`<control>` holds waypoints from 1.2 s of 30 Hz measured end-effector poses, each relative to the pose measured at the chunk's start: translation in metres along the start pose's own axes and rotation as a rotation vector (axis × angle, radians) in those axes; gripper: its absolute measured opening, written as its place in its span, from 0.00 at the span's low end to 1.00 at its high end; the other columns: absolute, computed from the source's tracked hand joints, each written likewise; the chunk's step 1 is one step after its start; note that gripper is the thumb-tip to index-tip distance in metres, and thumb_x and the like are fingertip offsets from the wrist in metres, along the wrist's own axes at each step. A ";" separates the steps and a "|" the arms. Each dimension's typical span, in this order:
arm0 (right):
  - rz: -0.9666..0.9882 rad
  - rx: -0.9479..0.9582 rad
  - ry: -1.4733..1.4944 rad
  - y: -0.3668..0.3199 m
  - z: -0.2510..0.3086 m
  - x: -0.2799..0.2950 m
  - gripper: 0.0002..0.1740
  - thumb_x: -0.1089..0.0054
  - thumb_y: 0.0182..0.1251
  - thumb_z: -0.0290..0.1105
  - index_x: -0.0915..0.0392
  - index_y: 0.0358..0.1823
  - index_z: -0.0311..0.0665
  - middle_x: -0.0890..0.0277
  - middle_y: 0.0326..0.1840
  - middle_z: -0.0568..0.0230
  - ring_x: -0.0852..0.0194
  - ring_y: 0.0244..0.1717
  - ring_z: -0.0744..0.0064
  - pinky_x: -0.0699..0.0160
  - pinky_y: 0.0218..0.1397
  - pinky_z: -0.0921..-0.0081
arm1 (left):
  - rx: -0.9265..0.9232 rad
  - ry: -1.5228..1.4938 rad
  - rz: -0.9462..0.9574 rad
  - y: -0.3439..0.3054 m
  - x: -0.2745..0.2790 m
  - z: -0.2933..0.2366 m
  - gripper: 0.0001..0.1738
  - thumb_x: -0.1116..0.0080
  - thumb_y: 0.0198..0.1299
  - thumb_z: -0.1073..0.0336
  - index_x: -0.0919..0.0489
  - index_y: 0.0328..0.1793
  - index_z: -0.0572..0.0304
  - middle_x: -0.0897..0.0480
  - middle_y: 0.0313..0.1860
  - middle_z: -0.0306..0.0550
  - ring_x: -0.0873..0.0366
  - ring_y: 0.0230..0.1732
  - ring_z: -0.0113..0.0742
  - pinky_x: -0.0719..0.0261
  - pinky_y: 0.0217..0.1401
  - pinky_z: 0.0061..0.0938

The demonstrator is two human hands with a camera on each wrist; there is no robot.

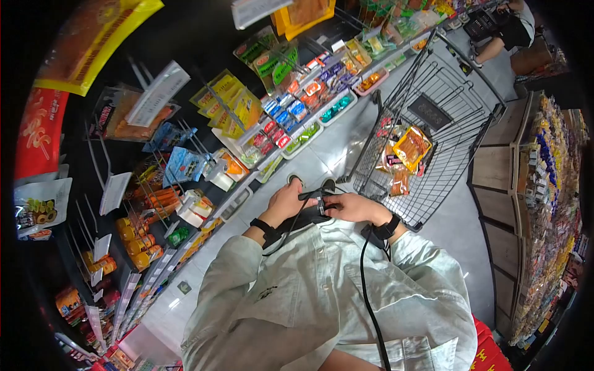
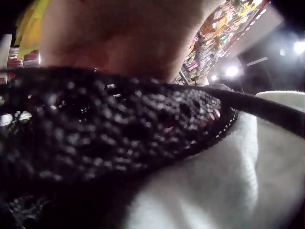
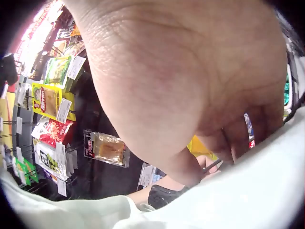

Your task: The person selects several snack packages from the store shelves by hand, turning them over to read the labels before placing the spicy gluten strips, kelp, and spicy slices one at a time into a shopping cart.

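Note:
At the person's waist, both hands meet at a black strap (image 1: pixel 320 202) with a small fitting on it. The left hand (image 1: pixel 286 201) grips the strap from the left side, its fingers near the fitting. From the right, the right hand (image 1: pixel 354 207) pinches the strap, thumb and fingers curled in. In the right wrist view the right palm (image 3: pixel 190 71) fills the middle, with a thin black piece at the thumb tip. A black wristband (image 2: pixel 109 124) covers much of the left wrist view, hiding the left fingers.
A wire shopping cart (image 1: pixel 455 133) holding several packaged foods, including a yellow-edged pack (image 1: pixel 413 148), stands ahead to the right. Shelves of hanging snack packs (image 1: pixel 230 102) run along the left. A snack display (image 1: pixel 544 229) lines the right. Another person (image 1: pixel 515 28) is at the far right.

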State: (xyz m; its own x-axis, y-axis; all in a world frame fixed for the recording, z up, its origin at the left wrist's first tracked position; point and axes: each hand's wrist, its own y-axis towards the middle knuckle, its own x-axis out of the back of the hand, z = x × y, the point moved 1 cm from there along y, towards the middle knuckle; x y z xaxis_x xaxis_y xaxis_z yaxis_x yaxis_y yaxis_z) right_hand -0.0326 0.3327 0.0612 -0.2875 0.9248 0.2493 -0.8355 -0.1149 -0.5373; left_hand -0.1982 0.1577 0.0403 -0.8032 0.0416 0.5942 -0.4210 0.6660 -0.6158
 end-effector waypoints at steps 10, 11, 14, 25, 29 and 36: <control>-0.223 0.023 0.185 0.005 0.049 0.063 0.25 0.42 0.76 0.30 0.28 0.71 0.30 0.16 0.60 0.58 0.19 0.60 0.71 0.22 0.65 0.73 | -0.109 -0.025 -0.056 0.009 0.016 0.052 0.35 0.29 0.55 0.33 0.19 0.52 0.57 0.15 0.51 0.53 0.18 0.56 0.54 0.21 0.56 0.44; -0.258 0.021 0.201 0.003 0.059 0.069 0.25 0.43 0.76 0.29 0.28 0.72 0.30 0.16 0.60 0.59 0.20 0.60 0.73 0.23 0.65 0.74 | -0.115 -0.027 -0.064 0.008 0.019 0.055 0.35 0.29 0.55 0.33 0.18 0.52 0.56 0.15 0.51 0.54 0.19 0.57 0.54 0.21 0.57 0.44; -0.339 0.040 0.291 0.003 0.072 0.076 0.24 0.43 0.78 0.33 0.28 0.71 0.31 0.16 0.59 0.60 0.19 0.59 0.72 0.22 0.64 0.74 | -0.103 -0.059 -0.035 0.009 0.026 0.061 0.35 0.31 0.57 0.33 0.18 0.52 0.57 0.16 0.52 0.54 0.19 0.57 0.54 0.22 0.58 0.44; -0.345 0.023 0.270 0.008 0.109 0.082 0.22 0.43 0.79 0.31 0.26 0.69 0.31 0.17 0.59 0.60 0.19 0.58 0.74 0.21 0.63 0.75 | -0.095 -0.126 0.000 0.017 0.040 0.057 0.34 0.32 0.59 0.33 0.19 0.51 0.57 0.17 0.52 0.54 0.21 0.58 0.54 0.23 0.59 0.44; -0.350 0.074 0.243 0.018 0.105 0.097 0.21 0.43 0.78 0.30 0.26 0.69 0.31 0.16 0.59 0.60 0.18 0.59 0.73 0.21 0.63 0.75 | -0.088 -0.139 -0.020 0.029 0.039 0.059 0.26 0.35 0.65 0.41 0.19 0.53 0.55 0.18 0.53 0.54 0.21 0.59 0.56 0.23 0.61 0.45; -0.349 0.169 0.230 0.037 0.108 0.175 0.21 0.41 0.78 0.30 0.26 0.68 0.31 0.16 0.58 0.63 0.20 0.60 0.76 0.23 0.64 0.76 | -0.176 -0.110 -0.235 0.028 0.092 0.016 0.15 0.43 0.71 0.59 0.21 0.60 0.53 0.17 0.53 0.54 0.21 0.60 0.56 0.22 0.61 0.47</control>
State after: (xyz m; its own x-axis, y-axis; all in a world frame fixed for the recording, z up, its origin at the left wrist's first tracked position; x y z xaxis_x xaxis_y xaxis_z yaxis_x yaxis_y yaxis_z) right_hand -0.1645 0.4509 0.1722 0.1205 0.9731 0.1963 -0.9341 0.1781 -0.3095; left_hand -0.2908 0.1680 0.0701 -0.7377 -0.2031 0.6438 -0.5284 0.7673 -0.3634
